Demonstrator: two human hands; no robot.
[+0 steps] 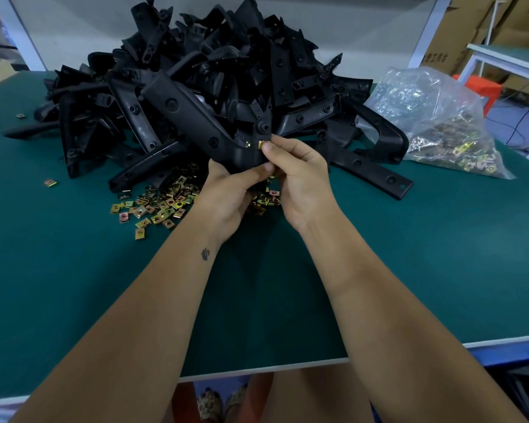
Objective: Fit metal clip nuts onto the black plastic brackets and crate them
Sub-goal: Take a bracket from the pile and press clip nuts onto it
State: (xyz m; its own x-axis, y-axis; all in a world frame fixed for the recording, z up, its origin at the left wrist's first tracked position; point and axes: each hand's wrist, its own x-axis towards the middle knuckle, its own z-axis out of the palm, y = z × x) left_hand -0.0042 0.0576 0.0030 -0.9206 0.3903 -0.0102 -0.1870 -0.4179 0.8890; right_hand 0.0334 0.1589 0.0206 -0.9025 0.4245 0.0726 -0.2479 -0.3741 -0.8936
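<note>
Brackets pile [196,71] fills upper centre behind held bracket [196,123]; left hand [226,193] grips it, right hand [300,178] pinches clip nut [261,145]. Loose nuts [159,206], plastic bag [440,123] upper right, green table [74,285].

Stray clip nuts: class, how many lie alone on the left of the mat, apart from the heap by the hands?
2: one clip nut far left near the bracket pile, another nearer, left of the heap. More may hide under brackets.

Cardboard box [437,58]: Chinese print "工作台" (partly cut).
</note>
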